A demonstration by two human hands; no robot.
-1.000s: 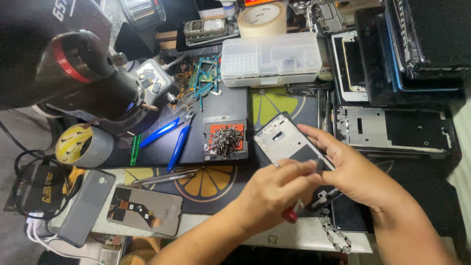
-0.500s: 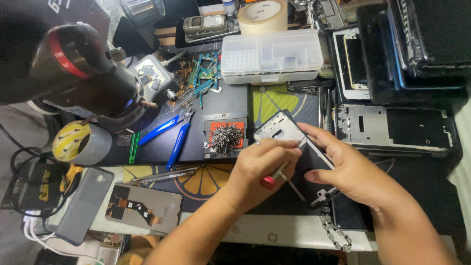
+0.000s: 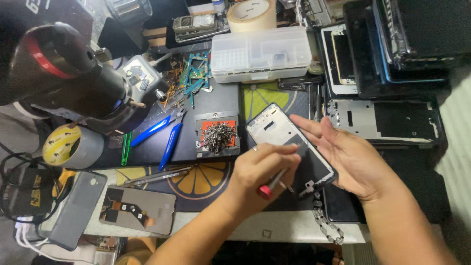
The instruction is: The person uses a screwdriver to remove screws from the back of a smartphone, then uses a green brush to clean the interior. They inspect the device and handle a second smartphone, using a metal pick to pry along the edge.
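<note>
Phone frame [image 3: 289,147] propped on open R hand [image 3: 353,162] w/ fingers spread, prob. to steady it, while red-tipped screwdriver [image 3: 272,184] is gripped in closed L hand [image 3: 257,179].

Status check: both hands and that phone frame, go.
Left hand grips red-tipped screwdriver over phone frame. Right hand steadies frame. Screw pile lies beside.

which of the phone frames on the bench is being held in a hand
The silver phone frame at centre, steadied by the right hand while the left hand holds a red-handled screwdriver. The similar frame lies untouched.
</note>
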